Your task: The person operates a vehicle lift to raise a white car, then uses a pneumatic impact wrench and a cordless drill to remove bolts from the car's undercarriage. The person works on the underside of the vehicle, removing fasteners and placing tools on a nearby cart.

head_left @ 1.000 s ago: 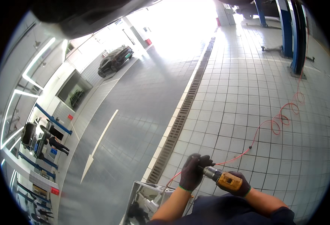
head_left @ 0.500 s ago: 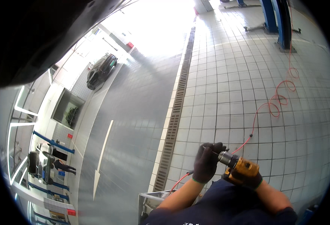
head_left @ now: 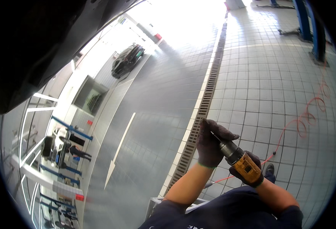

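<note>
My right hand [head_left: 255, 162], in a dark work glove, grips a yellow-and-black cordless drill [head_left: 248, 168]. The drill's chuck [head_left: 231, 152] points up and left, and a thin bit [head_left: 215, 136] sticks out of it. My left hand [head_left: 210, 147], gloved too, is closed about the tip of the bit, with one finger reaching right above the chuck. Part of the tip is hidden among those fingers.
A slotted floor drain [head_left: 209, 91] runs beyond my hands. A coiled red hose [head_left: 303, 118] crosses the tiles at right, near a blue lift post [head_left: 317, 36]. Dark bodywork [head_left: 42, 45] hangs overhead at upper left. Parked cars [head_left: 127, 61] and a person [head_left: 80, 152] are farther left.
Both hands and the drill have risen in view, the drill tilting more upright. My left hand has turned, one finger now stretching right. The surroundings have shifted right.
</note>
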Tool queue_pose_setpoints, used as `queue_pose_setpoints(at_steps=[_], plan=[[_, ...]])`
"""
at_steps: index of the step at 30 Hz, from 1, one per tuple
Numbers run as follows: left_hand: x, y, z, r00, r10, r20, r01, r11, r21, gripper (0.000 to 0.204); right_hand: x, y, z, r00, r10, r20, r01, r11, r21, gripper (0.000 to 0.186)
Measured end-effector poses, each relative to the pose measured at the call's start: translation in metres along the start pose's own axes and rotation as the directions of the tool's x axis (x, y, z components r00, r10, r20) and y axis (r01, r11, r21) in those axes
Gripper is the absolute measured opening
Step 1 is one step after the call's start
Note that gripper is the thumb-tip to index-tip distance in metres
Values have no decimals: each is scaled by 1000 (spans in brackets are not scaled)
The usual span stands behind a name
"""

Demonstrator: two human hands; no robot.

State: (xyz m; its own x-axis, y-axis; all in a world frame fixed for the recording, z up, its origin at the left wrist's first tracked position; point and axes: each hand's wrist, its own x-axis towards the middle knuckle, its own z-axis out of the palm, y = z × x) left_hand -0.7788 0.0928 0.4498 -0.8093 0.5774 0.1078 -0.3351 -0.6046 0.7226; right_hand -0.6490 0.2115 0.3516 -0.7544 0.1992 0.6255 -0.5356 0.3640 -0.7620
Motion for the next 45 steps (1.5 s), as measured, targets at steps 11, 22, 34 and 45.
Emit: queue_pose_setpoints(at_steps=[11,22,34,45], plan=[[149,48,43,893,428,-138,-392,892,226,56,187,112,-21,967,-61,247,-60,889,454,34],[208,116,55,640,742,-201,-582,638,504,53,298,112,24,835,75,545,-539,305,785,36],[187,249,114,686,707,173,-686,548,479,54,414,58,124,797,-403,449,-35,712,701,43],[169,364,181,387,780,491,88,-562,823,39,546,-58,195,735,-675,59,360,463,810,52]])
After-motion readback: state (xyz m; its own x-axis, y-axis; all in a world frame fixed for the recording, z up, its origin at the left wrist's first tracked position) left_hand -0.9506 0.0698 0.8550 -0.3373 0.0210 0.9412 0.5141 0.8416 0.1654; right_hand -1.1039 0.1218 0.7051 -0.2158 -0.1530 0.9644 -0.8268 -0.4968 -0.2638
